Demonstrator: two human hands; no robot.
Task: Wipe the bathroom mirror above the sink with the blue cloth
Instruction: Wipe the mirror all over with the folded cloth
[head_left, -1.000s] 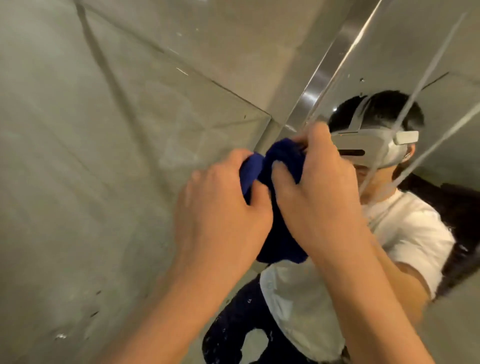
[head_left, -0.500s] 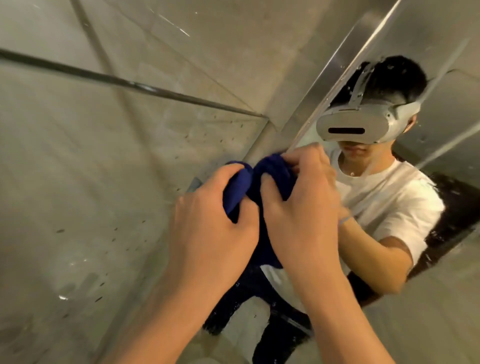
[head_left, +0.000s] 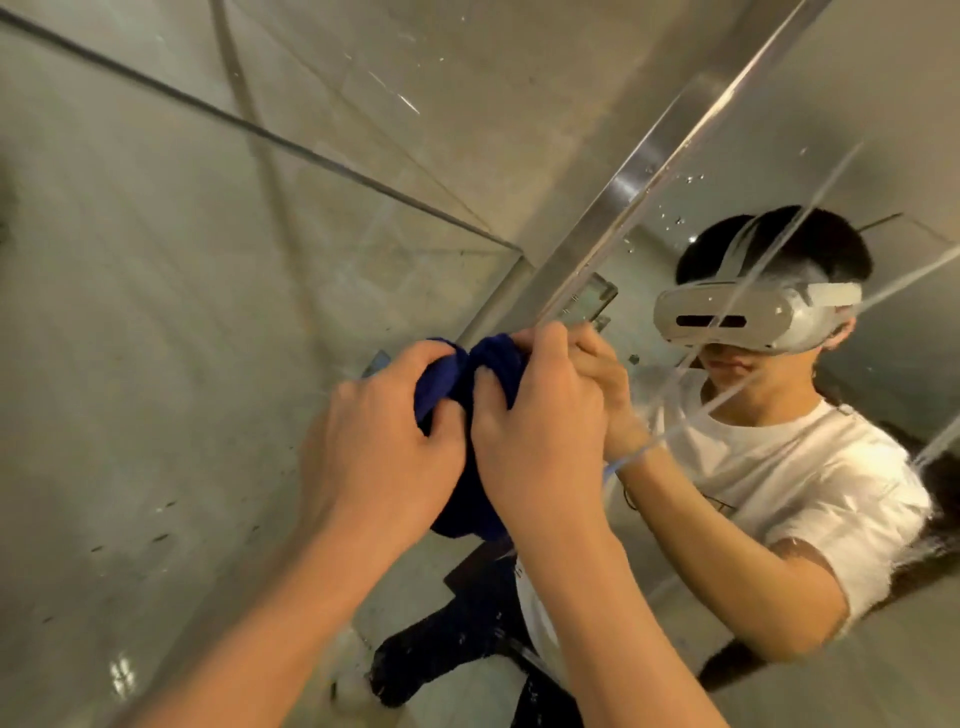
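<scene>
The blue cloth (head_left: 467, 410) is bunched between both hands, close to the mirror's left edge. My left hand (head_left: 379, 441) grips its left part with curled fingers. My right hand (head_left: 540, 426) grips its right part, knuckles toward the glass. The mirror (head_left: 779, 156) fills the right half of the view, with water drops and streaks on it, and it reflects a person in a white shirt with a headset. Much of the cloth is hidden behind my hands.
A metal strip (head_left: 639, 171) frames the mirror's left edge and runs diagonally up to the right. Grey tiled wall (head_left: 156, 312) with dark specks fills the left side. A tile joint (head_left: 260, 135) crosses it.
The view has shifted, so the reflection now sits lower and further right. Both hands keep their grip on the cloth near the mirror's left edge.
</scene>
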